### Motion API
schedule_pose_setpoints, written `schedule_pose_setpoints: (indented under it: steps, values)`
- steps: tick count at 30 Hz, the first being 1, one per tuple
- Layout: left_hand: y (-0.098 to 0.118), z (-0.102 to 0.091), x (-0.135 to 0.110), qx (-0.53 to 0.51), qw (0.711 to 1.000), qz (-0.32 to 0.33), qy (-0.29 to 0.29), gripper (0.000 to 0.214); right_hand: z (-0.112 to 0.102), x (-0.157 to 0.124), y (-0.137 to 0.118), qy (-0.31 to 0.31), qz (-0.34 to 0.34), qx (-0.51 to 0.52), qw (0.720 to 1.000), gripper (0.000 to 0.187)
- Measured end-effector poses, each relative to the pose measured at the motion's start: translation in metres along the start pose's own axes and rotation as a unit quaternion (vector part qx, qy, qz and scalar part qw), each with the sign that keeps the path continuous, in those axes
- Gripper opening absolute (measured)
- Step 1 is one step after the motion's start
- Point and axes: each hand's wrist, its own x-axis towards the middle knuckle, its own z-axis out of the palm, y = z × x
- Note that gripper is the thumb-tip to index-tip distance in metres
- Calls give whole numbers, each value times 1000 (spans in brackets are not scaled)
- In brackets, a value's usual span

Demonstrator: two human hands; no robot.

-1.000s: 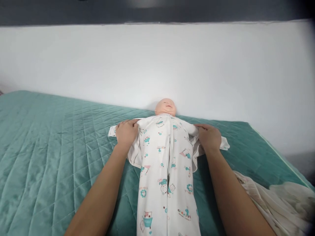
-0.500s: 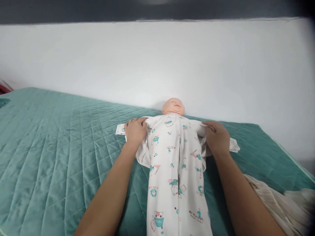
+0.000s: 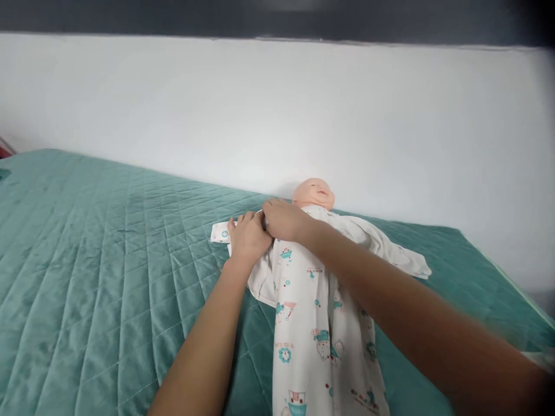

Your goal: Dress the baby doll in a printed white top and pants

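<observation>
A baby doll (image 3: 314,193) lies on its back on the green quilted bed (image 3: 99,248), head against the white wall. It wears a white sleepsuit (image 3: 321,323) printed with teal and pink cartoons. My left hand (image 3: 248,237) rests palm down on the doll's left-side sleeve and shoulder, fingers closed over the cloth. My right hand (image 3: 281,219) has crossed over the doll's chest and sits beside my left hand at that same shoulder, fingers curled onto the fabric. The other sleeve (image 3: 403,260) lies spread out to the right, untouched.
The white wall (image 3: 277,115) runs close behind the doll's head. The bed's right edge (image 3: 515,289) slopes down at the far right. A wide stretch of green quilt lies to the left of the doll.
My right hand left the right-side sleeve and crossed over the doll's chest to join my left hand at the left shoulder. The view has shifted slightly left.
</observation>
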Motion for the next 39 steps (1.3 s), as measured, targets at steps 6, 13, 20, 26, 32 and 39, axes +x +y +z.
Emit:
schedule_pose_setpoints:
  steps: [6,13,20,26,32,39]
  values:
    - [-2,0,1,9,1000,11,-20,43,1,10,12,-64,-18,-22,998,19]
    - [2,-4,-3,-1,1000,5,16,41,1,2,13,-50,-18,-36,998,25]
    - [5,-10,-11,-16,999,3,46,49,-11,-19,37,-22,-18,-15,999,40]
    - [3,-10,-13,-11,999,10,43,50,-11,-32,49,14,-17,-7,1000,32]
    - [-2,-8,-12,-31,999,-2,38,48,-13,-39,49,31,-11,17,999,27]
    - [-6,-4,-13,-41,998,-2,40,37,-15,-43,59,53,0,44,998,27]
